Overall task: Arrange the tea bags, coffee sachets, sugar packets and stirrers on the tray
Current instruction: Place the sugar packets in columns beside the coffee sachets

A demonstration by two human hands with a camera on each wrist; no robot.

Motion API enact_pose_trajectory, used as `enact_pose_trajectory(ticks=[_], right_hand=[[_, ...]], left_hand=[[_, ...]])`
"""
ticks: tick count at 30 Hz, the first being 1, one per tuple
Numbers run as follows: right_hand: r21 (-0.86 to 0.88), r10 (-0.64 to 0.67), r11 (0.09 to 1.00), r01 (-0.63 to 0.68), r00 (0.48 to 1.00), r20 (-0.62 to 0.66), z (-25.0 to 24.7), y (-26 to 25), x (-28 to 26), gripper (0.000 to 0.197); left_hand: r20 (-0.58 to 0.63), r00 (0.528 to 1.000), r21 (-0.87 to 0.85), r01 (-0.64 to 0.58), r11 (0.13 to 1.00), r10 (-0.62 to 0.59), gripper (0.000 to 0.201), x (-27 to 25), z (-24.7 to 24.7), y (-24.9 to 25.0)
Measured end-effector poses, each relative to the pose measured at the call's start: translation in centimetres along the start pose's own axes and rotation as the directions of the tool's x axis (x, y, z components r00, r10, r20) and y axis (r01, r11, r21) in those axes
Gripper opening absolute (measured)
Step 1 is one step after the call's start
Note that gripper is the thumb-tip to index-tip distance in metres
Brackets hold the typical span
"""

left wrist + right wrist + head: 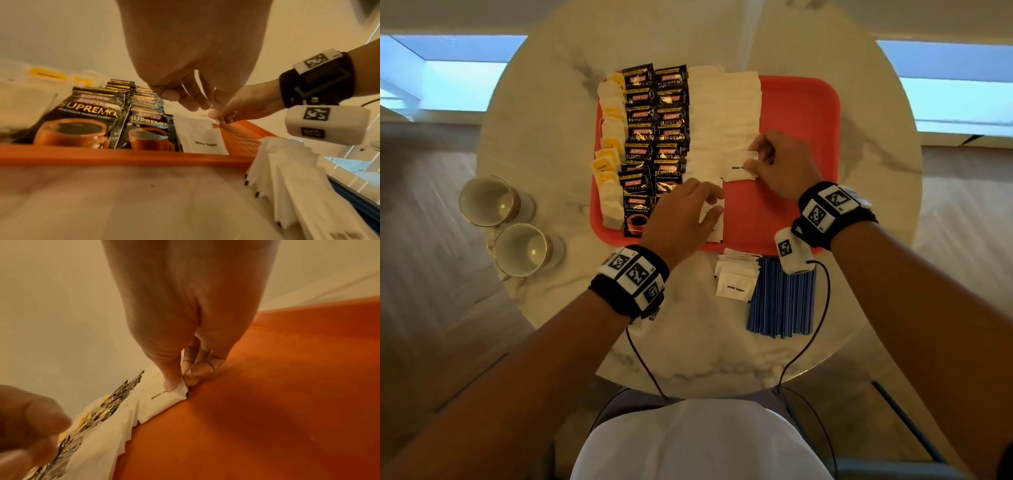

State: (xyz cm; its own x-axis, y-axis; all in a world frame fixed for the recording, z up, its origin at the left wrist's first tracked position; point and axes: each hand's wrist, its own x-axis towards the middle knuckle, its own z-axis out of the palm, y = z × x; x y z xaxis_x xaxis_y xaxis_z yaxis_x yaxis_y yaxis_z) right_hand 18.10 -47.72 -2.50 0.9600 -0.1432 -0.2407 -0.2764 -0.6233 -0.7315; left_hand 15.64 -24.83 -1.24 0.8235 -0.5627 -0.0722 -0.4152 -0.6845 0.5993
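Observation:
A red tray (791, 113) holds a column of tea bags (609, 137), two columns of black coffee sachets (654, 137) and two columns of white sugar packets (705, 113). My right hand (751, 161) pinches the right edge of the nearest packet in the second sugar column (738, 169); in the right wrist view the thumb and fingers (182, 382) grip its corner (164, 400). My left hand (714, 205) hovers with loosely curled fingers (191, 100) over the near end of the first sugar column (201, 142), holding nothing I can see.
Off the tray, at the near edge of the round marble table (551, 102), lie a loose pile of sugar packets (736, 277) and a bundle of blue stirrers (780, 301). Two cups (486, 200) (522, 250) stand at the left. The tray's right half is bare.

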Motion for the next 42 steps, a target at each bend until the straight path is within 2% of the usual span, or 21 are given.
enact_pose_trajectory(ticks=[6, 10, 13, 16, 23, 29, 33, 36, 38, 42], right_hand=[[0.024, 0.055, 0.998, -0.053, 0.995, -0.088, -0.3, -0.5, -1.1, 0.027], [0.047, 0.061, 0.997, -0.053, 0.983, -0.172, -0.9, -0.5, -4.5, 0.025], [0.074, 0.059, 0.996, -0.049, 0.988, -0.145, -0.8, -0.5, -8.1, 0.020], [0.073, 0.060, 0.996, -0.053, 0.994, -0.088, -0.4, -0.4, -12.0, 0.015], [0.144, 0.085, 0.987, -0.073, 0.993, -0.079, 1.2, -0.6, -18.9, 0.015], [0.160, 0.100, 0.983, -0.088, 0.993, -0.070, 2.7, -0.5, -21.3, 0.013], [0.132, 0.092, 0.987, -0.087, 0.995, -0.029, 3.2, -0.6, -22.0, 0.004], [0.140, 0.051, 0.988, -0.059, 0.997, 0.061, 3.4, -0.7, -22.3, 0.022], [0.105, 0.006, 0.994, -0.019, 0.992, 0.123, 3.4, -0.9, -22.2, 0.027], [0.013, -0.085, 0.996, 0.084, 0.990, 0.112, 3.5, -1.1, -22.0, 0.014]], left_hand=[[-0.021, 0.998, 0.027, -0.057, 0.998, 0.058, 0.021, -2.2, 0.3, 1.1], [-0.018, 0.990, 0.027, -0.138, 0.990, 0.138, 0.018, -4.1, 0.6, 1.7], [0.053, 0.971, 0.051, -0.234, 0.971, 0.231, 0.018, -6.2, 1.3, 2.3], [0.127, 0.954, 0.106, -0.284, 0.953, 0.270, 0.021, -8.3, 2.5, 2.5], [0.212, 0.969, 0.256, -0.179, 0.950, 0.125, 0.041, -10.6, 4.3, 3.0], [0.243, 0.970, 0.274, -0.097, 0.957, 0.029, 0.038, -11.0, 5.2, 2.9], [0.262, 0.965, 0.293, -0.102, 0.951, 0.023, 0.033, -11.3, 4.8, 2.7], [0.241, 0.970, 0.273, -0.096, 0.957, 0.029, 0.032, -11.4, 3.9, 2.6], [0.210, 0.977, 0.242, -0.093, 0.966, 0.042, 0.031, -11.3, 3.2, 2.8], [0.160, 0.984, 0.186, -0.104, 0.977, 0.075, 0.027, -10.8, 2.4, 3.2]])
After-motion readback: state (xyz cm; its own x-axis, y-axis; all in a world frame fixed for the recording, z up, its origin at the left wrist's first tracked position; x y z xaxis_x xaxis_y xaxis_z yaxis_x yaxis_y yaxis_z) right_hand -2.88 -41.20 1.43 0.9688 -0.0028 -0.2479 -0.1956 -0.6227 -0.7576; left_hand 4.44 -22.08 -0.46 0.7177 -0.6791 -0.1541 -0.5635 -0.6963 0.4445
